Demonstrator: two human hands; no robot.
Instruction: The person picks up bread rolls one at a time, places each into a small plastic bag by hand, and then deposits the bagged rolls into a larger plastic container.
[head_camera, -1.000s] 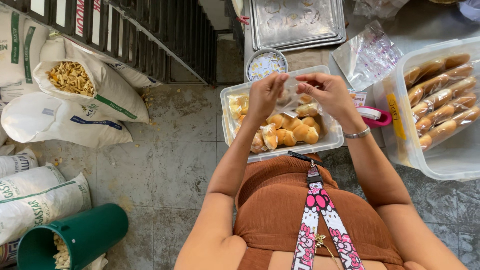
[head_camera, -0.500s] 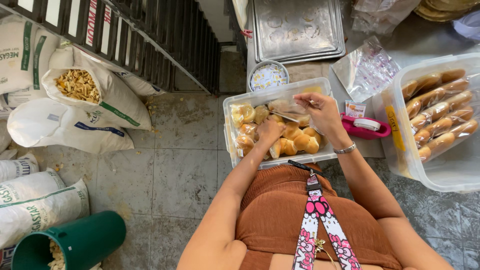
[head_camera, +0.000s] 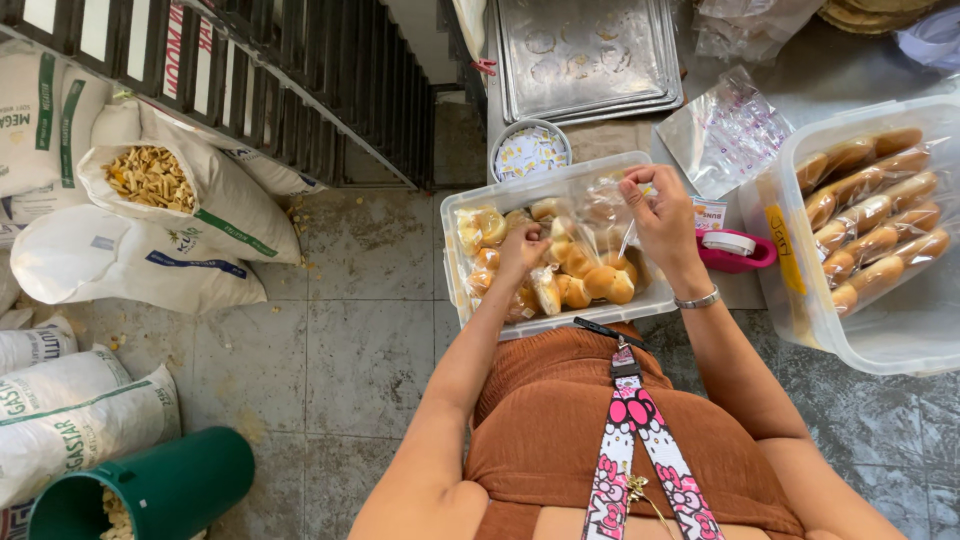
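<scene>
A clear plastic tub of small golden bread rolls sits in front of my knees. My left hand reaches down into it, fingers curled around a bread roll near the tub's middle. Over the tub's right half, my right hand pinches the top edge of a clear plastic bag. The bag hangs above the rolls with a few rolls showing through it. A metal bracelet is on my right wrist.
A larger clear tub of long buns stands at right. Beside it lie a pink tape dispenser and a stack of empty bags. Beyond are a metal tray and a round container. Grain sacks and a green bucket stand at left.
My hands were together over the tub. Now the left hand has dropped among the rolls and the right hand has shifted right, holding the bag up.
</scene>
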